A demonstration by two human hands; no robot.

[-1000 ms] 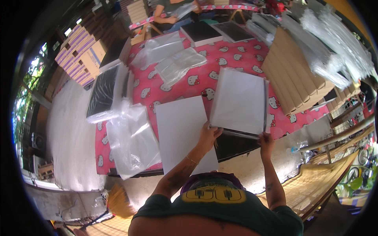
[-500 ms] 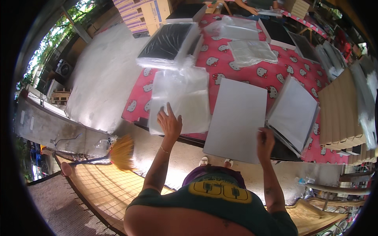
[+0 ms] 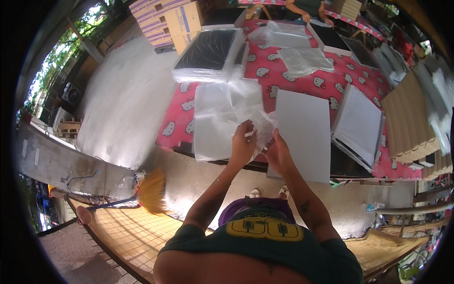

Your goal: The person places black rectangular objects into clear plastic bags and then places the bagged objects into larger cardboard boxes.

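Note:
Both hands meet at the near edge of the table, over a stack of clear plastic bags [image 3: 215, 137]. My left hand [image 3: 244, 144] pinches the opening end of a crumpled clear plastic bag [image 3: 262, 122] lifted off that stack. On the bag's other side, my right hand [image 3: 278, 152] has its fingers closed on the same edge; its fingertips are partly hidden. Just right of the hands lies a large pale grey board [image 3: 305, 135], its near end jutting past the table edge. Further right is a tilted pile of boards in clear plastic [image 3: 358, 125].
A pink patterned cloth covers the table [image 3: 177, 111]. Bagged black panels [image 3: 208, 49] are piled at the far left, near cardboard boxes [image 3: 182, 26]. More bags [image 3: 305, 61] lie farther back. Folded brown cardboard [image 3: 409, 118] stands at the right. Another person [image 3: 307, 7] handles a panel opposite.
My left hand has moved right, lifting a bag from the stack. My right hand has left the board's right side and come across to grip the bag too.

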